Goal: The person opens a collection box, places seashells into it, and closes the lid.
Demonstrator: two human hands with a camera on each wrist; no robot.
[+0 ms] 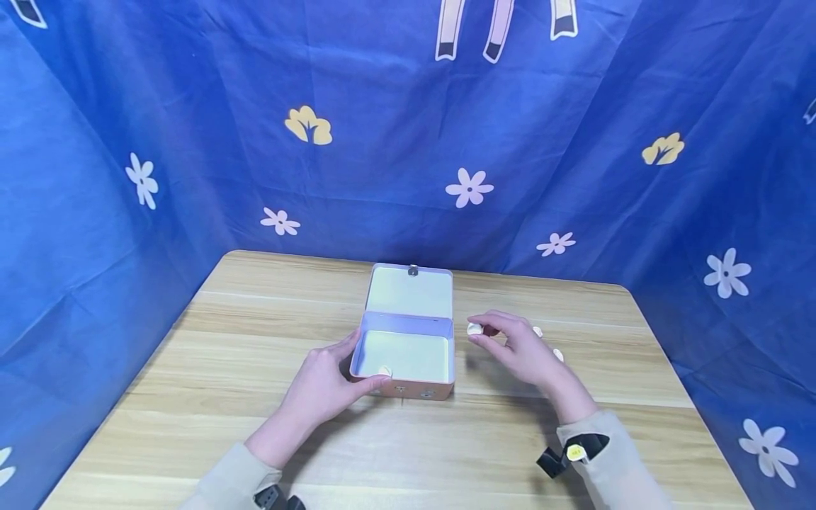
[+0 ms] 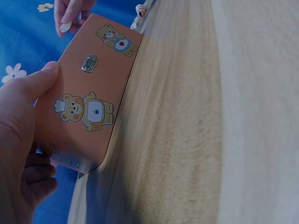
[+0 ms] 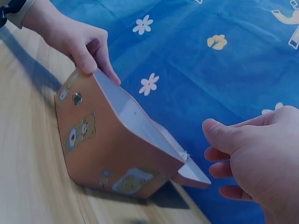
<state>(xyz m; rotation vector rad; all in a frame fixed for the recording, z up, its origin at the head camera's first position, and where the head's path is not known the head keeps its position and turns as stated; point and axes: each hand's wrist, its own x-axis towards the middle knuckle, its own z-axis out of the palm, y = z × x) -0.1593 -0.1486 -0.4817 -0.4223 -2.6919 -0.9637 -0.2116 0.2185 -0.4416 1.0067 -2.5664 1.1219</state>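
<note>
A brown-orange tin box point(image 1: 417, 390) with bear pictures stands on the table, its hinged lid point(image 1: 411, 290) raised behind it. Inside, near the front left, lies a small white piece point(image 1: 385, 370). My left hand point(image 1: 319, 386) grips the box's left front corner, thumb on the front rim and fingers along the left side. To the right of the box, my right hand point(image 1: 519, 347) pinches another small white rounded piece point(image 1: 474, 329) between thumb and fingertips, above the table. The right wrist view hides that piece behind the hand point(image 3: 261, 158); its exact kind is unclear.
Two more small white pieces point(image 1: 537, 331) point(image 1: 557, 355) lie on the wooden table point(image 1: 268, 304) beyond my right hand, partly hidden by it. A blue curtain point(image 1: 382, 142) with flowers surrounds the table's back and sides. Dark wrist straps point(image 1: 586, 446) sit over the sleeves.
</note>
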